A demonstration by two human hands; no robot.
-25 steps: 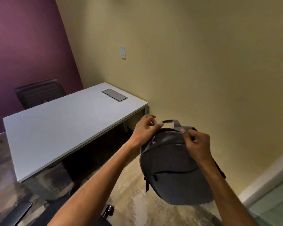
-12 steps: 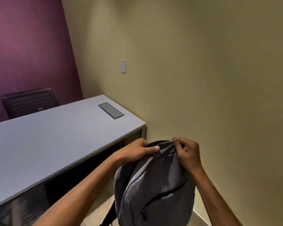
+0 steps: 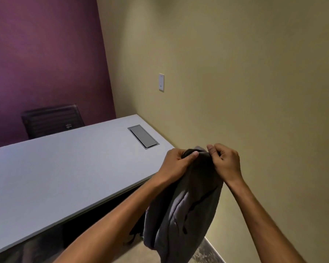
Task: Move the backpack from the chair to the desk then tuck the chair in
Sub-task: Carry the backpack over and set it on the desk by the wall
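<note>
Beside the desk [image 3: 68,173] corner, both hands, left [image 3: 176,165] and right [image 3: 226,164], grip the hanging backpack [image 3: 182,211] top.

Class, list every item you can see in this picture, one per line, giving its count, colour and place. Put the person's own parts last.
backpack: one, grey, hanging in the air off the desk's near right corner, gripped at its top
desk: one, white top, left and centre, against the beige wall
cable hatch: one, grey, set in the desk top near the wall
chair: one, black, behind the desk by the purple wall
wall plate: one, white, on the beige wall
left hand: one, gripping the backpack's top
right hand: one, pinching the backpack's top
</note>
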